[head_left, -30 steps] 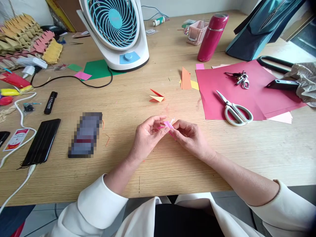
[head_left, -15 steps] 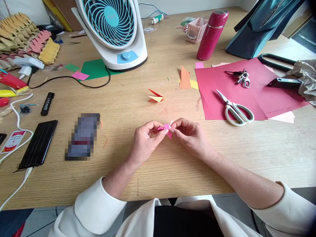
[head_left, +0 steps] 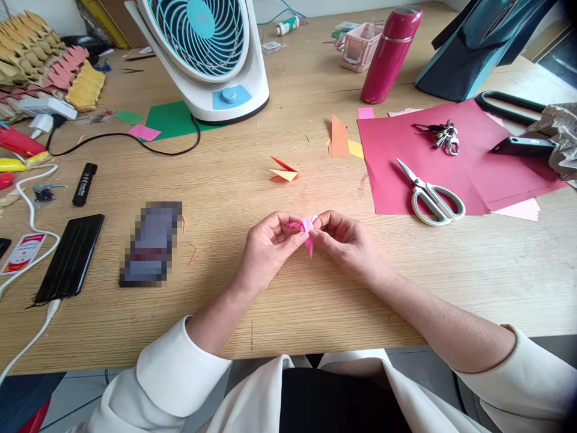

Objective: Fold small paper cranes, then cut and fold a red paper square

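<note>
At the centre of the frame, the left hand [head_left: 267, 248] and right hand [head_left: 346, 242] meet fingertip to fingertip, both pinched on a small folded pink paper piece [head_left: 307, 231] just above the wooden table [head_left: 288, 288]. White-handled scissors [head_left: 431, 195] lie on red paper [head_left: 451, 159] at the right, well apart

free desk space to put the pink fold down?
Bare wood lies right of the right hand, below the scissors and red sheet. Another patch lies between the fan and left hand. The left edge is crowded by cables.
</note>
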{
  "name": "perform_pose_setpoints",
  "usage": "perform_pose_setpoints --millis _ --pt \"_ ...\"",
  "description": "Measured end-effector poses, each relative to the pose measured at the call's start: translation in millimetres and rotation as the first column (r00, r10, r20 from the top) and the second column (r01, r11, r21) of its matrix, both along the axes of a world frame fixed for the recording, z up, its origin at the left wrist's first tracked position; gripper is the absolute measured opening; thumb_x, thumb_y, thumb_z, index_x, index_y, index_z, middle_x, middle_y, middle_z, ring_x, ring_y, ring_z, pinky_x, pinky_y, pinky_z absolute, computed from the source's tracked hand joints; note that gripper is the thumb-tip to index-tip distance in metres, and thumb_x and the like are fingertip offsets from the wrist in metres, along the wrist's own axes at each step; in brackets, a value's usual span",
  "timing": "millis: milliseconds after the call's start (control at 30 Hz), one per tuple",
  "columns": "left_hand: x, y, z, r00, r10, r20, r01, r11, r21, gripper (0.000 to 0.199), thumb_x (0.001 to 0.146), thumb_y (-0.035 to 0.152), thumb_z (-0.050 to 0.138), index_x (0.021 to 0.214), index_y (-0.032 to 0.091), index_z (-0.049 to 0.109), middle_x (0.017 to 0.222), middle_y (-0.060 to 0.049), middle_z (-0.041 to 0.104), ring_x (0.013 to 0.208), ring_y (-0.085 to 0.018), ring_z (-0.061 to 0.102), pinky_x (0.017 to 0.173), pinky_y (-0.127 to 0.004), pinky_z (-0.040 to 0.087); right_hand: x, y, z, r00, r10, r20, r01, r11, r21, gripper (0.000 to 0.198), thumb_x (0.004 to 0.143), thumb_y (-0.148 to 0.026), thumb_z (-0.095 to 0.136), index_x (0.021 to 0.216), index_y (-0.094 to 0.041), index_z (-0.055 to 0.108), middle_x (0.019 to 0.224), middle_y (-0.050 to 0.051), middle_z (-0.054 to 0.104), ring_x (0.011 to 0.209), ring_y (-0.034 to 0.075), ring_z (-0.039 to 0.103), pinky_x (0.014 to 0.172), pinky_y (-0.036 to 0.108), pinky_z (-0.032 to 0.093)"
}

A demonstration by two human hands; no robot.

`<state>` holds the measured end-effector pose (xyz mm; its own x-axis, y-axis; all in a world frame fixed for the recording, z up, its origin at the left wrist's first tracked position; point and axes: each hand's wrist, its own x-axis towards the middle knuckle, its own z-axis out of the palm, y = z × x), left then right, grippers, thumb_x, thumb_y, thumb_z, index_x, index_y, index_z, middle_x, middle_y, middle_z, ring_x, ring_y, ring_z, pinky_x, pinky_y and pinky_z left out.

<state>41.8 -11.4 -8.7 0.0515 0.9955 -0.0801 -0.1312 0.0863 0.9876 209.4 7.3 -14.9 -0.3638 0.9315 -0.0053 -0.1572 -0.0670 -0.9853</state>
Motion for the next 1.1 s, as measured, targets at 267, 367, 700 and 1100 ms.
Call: perform_pose_setpoints --millis 267,367,700,1100 --pt "-7.7 5.3 5.5 0.993 -0.094 0.068 0.089 0.993 0.077 0.024 0.080 0.025 0.079 0.098 0.018 0.064 0.086 0.000 0.072 0.083 -0.012 0.067 0.082 -0.024 0.052 1.6 0.4 4.2 0.991 0.067 -0.112 -0.072 0.996 -0.046 0.029 0.084 -0.047 0.074 0.088 -0.020 0.062 0.078 -0.001 0.060 0.071 0.012 0.053 0.069 0.027 0.046" --pt "-8.3 5.3 6.9 0.989 -0.133 0.060 0.124 0.983 0.139 0.025 0.084 0.024 0.076 0.104 0.021 0.061 0.086 0.001 0.069 0.079 -0.012 0.067 0.078 -0.023 0.052 3.3 1.3 1.0 0.975 0.174 -0.137 -0.191 0.974 -0.124 0.031 0.090 -0.049 0.066 0.085 -0.018 0.064 0.078 0.000 0.060 0.073 0.012 0.054 0.072 0.026 0.045" --pt "-4.5 3.0 4.9 0.993 -0.119 -0.027 0.122 0.974 0.191 0.037 0.083 0.024 0.074 0.118 0.020 0.061 0.107 -0.005 0.070 0.100 -0.017 0.066 0.091 -0.028 0.052 3.0 1.9 2.8 0.982 0.090 -0.166 -0.118 0.979 -0.165 0.034 0.078 -0.046 0.079 0.074 -0.018 0.061 0.069 -0.004 0.051 0.060 0.009 0.040 0.057 0.024 0.033" --pt "0.2 1.2 -0.2 0.997 -0.044 -0.058 0.046 0.998 0.034 0.017 0.081 0.033 0.077 0.081 0.017 0.069 0.077 0.001 0.065 0.066 -0.010 0.057 0.060 -0.020 0.049 -3.0 -0.3 -5.2 0.994 0.057 -0.089 -0.059 0.998 -0.028 0.030 0.083 -0.044 0.075 0.082 -0.019 0.060 0.074 -0.002 0.060 0.067 0.011 0.054 0.067 0.027 0.045"
